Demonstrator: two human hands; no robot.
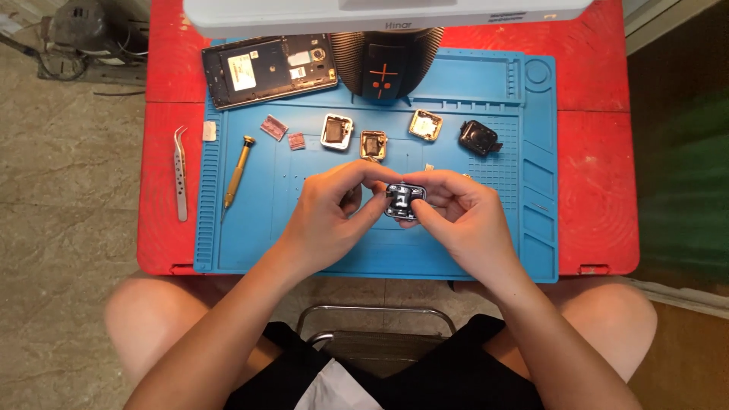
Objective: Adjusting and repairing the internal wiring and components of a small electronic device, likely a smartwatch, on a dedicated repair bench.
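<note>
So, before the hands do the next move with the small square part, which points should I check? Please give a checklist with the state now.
1. Small square part held by both the left hand and the right hand: ok.
2. Part held over the blue mat, not past its edge: ok.
3. Screwdriver on the mat beside the left hand: ok.
4. Tweezers lie off the mat, on the red table: ok.
5. Four other small square parts in a row behind the hands: ok.
6. Loose screws: cannot tell.
</note>
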